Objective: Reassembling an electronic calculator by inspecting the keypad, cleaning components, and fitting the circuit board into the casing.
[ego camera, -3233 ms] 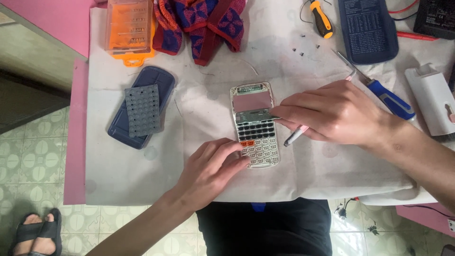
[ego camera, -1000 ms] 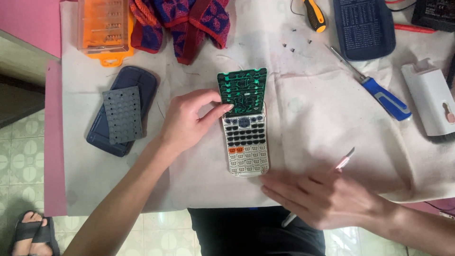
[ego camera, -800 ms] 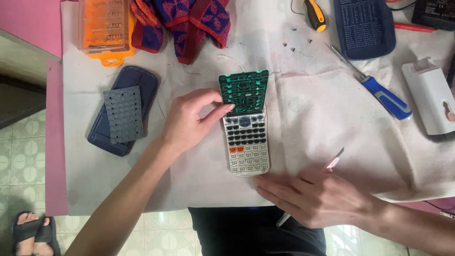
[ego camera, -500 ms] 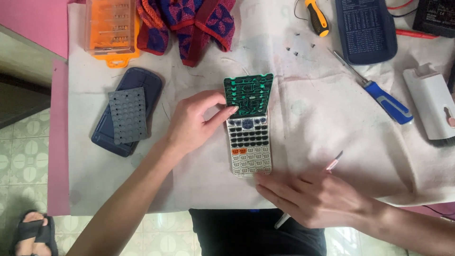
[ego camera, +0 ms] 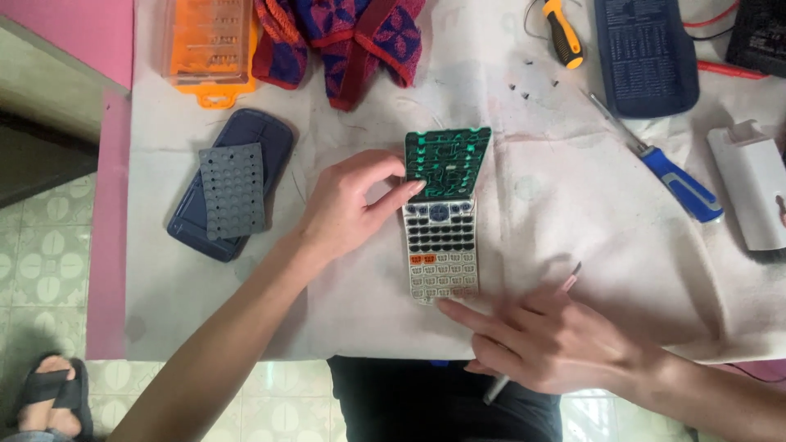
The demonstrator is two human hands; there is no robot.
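Bare tabletop (ego camera: 573,205) lies open right of the calculator (ego camera: 440,245), up to the blue screwdriver (ego camera: 675,180). Leftward, the dark case (ego camera: 196,229) with grey keypad mat (ego camera: 233,190) obstructs. Loose screws (ego camera: 524,86) scatter beyond.
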